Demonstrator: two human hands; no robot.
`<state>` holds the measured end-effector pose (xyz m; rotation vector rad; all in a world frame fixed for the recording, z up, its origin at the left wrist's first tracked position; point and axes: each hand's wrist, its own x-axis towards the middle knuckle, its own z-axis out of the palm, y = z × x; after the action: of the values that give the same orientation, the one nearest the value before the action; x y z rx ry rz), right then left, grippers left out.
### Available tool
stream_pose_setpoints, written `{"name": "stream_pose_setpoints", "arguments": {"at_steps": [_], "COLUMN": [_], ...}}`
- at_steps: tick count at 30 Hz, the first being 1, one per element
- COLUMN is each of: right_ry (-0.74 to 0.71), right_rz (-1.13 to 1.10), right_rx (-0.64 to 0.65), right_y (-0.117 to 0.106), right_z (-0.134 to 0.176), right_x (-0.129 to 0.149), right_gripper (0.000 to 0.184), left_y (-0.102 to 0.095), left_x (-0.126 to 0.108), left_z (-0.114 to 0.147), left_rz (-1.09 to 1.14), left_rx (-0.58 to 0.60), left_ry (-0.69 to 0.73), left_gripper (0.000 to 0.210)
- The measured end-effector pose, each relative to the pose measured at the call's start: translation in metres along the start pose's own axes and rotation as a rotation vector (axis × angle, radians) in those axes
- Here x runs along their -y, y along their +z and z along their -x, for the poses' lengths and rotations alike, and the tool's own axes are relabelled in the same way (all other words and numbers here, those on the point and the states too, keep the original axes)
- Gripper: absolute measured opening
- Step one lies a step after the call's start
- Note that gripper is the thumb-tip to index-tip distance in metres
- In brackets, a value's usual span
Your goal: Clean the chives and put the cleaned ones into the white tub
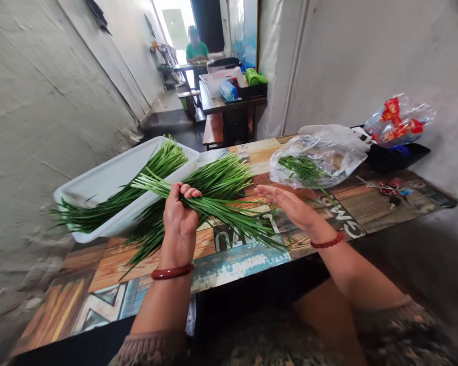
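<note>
My left hand is closed around a bunch of garlic chives, its pale stem ends pointing left and its dark green tips fanning out to the right. My right hand is held out flat near those leaf tips, fingers stretched and nothing in its grasp. Beneath and behind the held bunch lies a larger pile of chives on the table. More chives rest in a white plastic tray at the left, their leaves hanging over its near end.
A clear plastic bag with green scraps sits at the right of the patterned table. Beyond it are a red-printed plastic bag and keys. A person in green sits behind another table bearing containers.
</note>
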<state>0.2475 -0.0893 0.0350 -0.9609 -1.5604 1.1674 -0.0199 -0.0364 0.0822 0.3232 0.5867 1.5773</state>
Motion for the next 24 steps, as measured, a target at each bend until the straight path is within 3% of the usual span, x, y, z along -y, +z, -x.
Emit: {"name": "stream_pose_setpoints", "arguments": {"at_steps": [7,10,14,17,21,24], "right_ry": [0.262,0.353,0.424,0.317,0.123,0.069], "right_rz": [-0.436,-0.453,-0.141,0.161,0.582,0.771], "right_rx": [0.19,0.28,0.355,0.37,0.247,0.167], "right_y": [0.028,0.026,0.017,0.008,-0.001,0.0], "right_z": [0.005,0.016,0.026,0.028,0.032,0.035], "right_x": [-0.018,-0.015,-0.005,-0.006,-0.017,-0.022], "right_gripper": [0.064,0.056,0.032,0.025,0.028,0.033], "left_y": [0.011,0.011,-0.001,-0.011,-0.017,-0.018], "left_x": [0.008,0.012,0.014,0.013,0.01,0.008], "left_z": [-0.024,-0.033,-0.038,-0.038,-0.037,-0.037], "left_rz": [0.013,-0.019,-0.043,-0.059,-0.043,-0.005], "left_rx": [0.012,-0.024,-0.046,-0.041,-0.043,-0.054], "left_ry": [0.018,0.062,0.108,0.128,0.177,0.17], "left_gripper": [0.027,0.027,0.024,0.024,0.023,0.025]}}
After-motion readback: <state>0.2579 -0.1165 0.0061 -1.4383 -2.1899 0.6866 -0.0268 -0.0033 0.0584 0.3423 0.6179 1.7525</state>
